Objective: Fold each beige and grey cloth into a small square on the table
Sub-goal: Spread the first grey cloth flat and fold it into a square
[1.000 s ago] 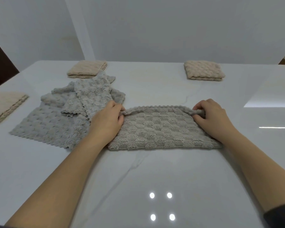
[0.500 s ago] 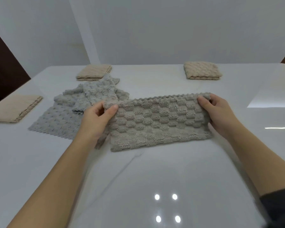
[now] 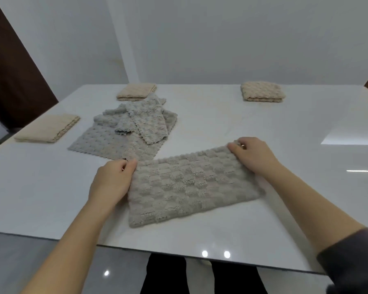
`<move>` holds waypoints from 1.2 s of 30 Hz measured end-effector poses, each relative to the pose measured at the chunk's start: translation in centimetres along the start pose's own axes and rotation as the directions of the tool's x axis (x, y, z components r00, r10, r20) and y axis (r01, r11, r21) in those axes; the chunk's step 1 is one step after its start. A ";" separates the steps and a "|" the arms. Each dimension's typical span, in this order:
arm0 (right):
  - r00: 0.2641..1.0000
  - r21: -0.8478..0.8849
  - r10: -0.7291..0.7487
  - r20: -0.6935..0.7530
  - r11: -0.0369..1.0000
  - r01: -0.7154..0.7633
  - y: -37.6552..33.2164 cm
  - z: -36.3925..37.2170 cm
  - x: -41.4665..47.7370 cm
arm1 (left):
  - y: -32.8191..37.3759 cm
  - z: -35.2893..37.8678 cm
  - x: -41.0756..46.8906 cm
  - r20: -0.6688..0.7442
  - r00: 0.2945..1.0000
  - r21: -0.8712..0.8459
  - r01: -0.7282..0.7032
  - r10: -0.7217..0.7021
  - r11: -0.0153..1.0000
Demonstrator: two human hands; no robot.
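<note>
Progress, roughly midway: three beige squares (image 3: pixel 49 128) folded across the upper frame, grey heap (image 3: pixel 106 139) waiting centre-left, my left hand (image 3: pixel 113 181) and right hand (image 3: pixel 253 155) pinching far corners of a half-folded cloth (image 3: pixel 191 187).

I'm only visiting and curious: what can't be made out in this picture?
Head view, grey pile: the number of cloths, since they overlap.
Head view, folded cloth: its layer count, only the top face shows.
Head view, left hand and right hand: fingers under the cloth's corners, hidden by cloth.
</note>
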State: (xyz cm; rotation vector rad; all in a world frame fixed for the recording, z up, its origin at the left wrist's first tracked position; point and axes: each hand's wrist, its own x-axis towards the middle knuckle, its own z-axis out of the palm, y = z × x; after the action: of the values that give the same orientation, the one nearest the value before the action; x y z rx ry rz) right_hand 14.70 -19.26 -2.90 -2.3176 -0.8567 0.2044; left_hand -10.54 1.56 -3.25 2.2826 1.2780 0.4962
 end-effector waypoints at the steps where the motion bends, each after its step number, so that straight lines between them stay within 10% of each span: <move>1: 1.000 -0.117 -0.006 -0.029 0.993 0.002 -0.1 0.5 0.3 | 0.0 0.3 -0.2 -0.034 0.999 0.146 -0.012 0.017 0.989; 8: 0.964 -0.454 -0.224 -0.144 0.881 0.137 -2.3 1.8 0.6 | 1.6 1.5 -1.8 -0.260 0.906 0.318 -0.247 0.334 0.916; 11: 0.938 -0.347 -0.305 0.165 0.872 0.345 -3.7 3.5 -1.8 | 4.3 3.0 -3.9 -0.065 0.869 0.226 -0.466 0.490 0.856; 16: 0.895 -0.423 -0.273 0.354 0.806 0.413 -2.8 5.8 -2.8 | 4.8 6.4 -4.0 0.310 0.872 0.308 -0.470 0.380 0.828; 28: 0.945 -0.484 -0.159 0.287 0.827 0.286 -2.7 4.2 -2.5 | -0.6 3.4 -3.8 0.303 0.909 0.360 -0.388 0.287 0.848; 36: 0.791 -0.328 -0.439 0.427 0.740 0.587 -7.7 8.3 -6.1 | -0.5 3.6 -3.7 0.285 0.917 0.357 -0.372 0.280 0.857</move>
State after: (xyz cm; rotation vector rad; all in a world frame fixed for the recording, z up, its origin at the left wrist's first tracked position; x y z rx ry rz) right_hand 3.01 -14.31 -5.04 -2.3590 -1.8639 0.1523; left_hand -10.87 -2.21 -6.81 2.8346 0.9449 0.0716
